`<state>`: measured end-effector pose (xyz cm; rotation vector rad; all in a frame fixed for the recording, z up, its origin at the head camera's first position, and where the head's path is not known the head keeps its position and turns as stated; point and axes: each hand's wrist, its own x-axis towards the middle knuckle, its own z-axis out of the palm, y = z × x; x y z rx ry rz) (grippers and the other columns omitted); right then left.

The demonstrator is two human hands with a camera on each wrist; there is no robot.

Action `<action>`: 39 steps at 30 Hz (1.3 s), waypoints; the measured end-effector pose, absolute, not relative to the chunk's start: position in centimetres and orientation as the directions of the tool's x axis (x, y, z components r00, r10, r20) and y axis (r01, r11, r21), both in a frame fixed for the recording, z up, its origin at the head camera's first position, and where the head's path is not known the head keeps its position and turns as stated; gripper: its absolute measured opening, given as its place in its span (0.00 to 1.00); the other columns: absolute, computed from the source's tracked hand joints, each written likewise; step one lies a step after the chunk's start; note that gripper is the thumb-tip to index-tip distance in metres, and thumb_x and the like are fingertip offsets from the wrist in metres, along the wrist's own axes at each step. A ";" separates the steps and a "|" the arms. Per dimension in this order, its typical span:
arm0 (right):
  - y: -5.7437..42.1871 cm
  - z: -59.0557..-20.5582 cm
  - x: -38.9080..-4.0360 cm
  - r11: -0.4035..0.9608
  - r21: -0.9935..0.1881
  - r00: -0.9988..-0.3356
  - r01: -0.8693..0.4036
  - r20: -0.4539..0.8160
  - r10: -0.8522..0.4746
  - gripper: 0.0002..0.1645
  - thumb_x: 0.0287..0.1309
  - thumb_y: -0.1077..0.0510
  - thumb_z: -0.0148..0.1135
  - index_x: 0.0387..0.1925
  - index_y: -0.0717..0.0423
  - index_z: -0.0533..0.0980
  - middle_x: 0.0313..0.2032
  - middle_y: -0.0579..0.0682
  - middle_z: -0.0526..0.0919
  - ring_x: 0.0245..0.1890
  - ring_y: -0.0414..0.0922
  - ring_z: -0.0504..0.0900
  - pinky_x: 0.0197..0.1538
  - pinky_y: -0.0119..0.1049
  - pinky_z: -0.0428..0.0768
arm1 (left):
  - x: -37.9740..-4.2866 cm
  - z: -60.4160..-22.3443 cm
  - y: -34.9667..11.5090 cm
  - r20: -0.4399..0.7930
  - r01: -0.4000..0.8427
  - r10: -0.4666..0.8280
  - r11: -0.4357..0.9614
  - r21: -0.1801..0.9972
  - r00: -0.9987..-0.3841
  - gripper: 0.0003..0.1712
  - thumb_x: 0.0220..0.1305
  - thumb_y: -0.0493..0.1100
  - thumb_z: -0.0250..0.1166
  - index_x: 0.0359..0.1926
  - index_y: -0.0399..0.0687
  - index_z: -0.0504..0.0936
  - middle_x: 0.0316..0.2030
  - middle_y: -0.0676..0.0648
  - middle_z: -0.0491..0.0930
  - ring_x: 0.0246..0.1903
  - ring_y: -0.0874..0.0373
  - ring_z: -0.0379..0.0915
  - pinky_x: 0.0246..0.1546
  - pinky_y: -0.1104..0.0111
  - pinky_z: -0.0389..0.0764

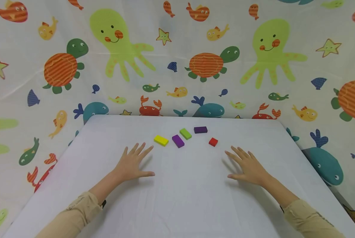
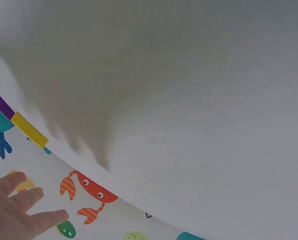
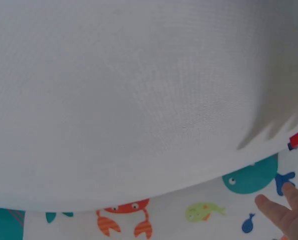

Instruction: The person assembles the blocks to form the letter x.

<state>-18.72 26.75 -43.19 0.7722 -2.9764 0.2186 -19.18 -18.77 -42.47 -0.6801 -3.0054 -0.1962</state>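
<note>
My left hand (image 1: 133,164) is spread above the white table, fingers apart and holding nothing. Nearest to it lies a yellow block (image 1: 161,140), just beyond the fingertips. My right hand (image 1: 248,168) is likewise spread and holds nothing; a red block (image 1: 213,142) lies ahead of it to the left. Between these two blocks are a purple block (image 1: 178,141), a light green block (image 1: 185,134) and a dark purple block (image 1: 200,130), all apart. The left wrist view shows part of the left hand (image 2: 19,210) with the yellow block (image 2: 30,130); the right wrist view catches a few right fingers (image 3: 273,210).
A white-covered table (image 1: 183,205) spans the space under both arms. Behind it and along its sides hangs a white curtain (image 1: 177,49) printed with sea animals. Beige sleeves (image 1: 73,215) cover the forearms.
</note>
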 end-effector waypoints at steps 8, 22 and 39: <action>26.7 -43.0 -19.1 0.855 -0.125 -0.864 -0.503 0.103 -0.493 0.52 0.44 0.31 0.65 0.68 0.47 0.60 0.68 0.60 0.61 0.66 0.63 0.60 0.61 0.70 0.60 | -19.3 -42.1 -18.7 0.081 0.431 0.424 0.894 0.117 -0.902 0.56 0.46 0.76 0.60 0.72 0.56 0.56 0.70 0.37 0.57 0.68 0.33 0.52 0.61 0.31 0.52; 26.3 -42.6 -19.4 0.840 -0.157 -0.854 -0.519 0.145 -0.500 0.48 0.44 0.37 0.70 0.64 0.54 0.67 0.62 0.63 0.70 0.59 0.62 0.72 0.58 0.62 0.71 | -19.7 -41.8 -18.1 0.077 0.432 0.426 0.891 0.141 -0.902 0.54 0.47 0.74 0.61 0.71 0.56 0.57 0.68 0.37 0.60 0.66 0.33 0.55 0.61 0.33 0.55; 25.3 -42.1 -19.7 0.829 -0.212 -0.854 -0.518 0.193 -0.484 0.42 0.46 0.48 0.72 0.62 0.58 0.68 0.55 0.63 0.77 0.52 0.60 0.78 0.52 0.57 0.77 | -20.0 -41.3 -17.4 0.112 0.426 0.413 0.892 0.153 -0.904 0.48 0.51 0.68 0.64 0.69 0.53 0.62 0.67 0.37 0.63 0.66 0.36 0.58 0.63 0.40 0.61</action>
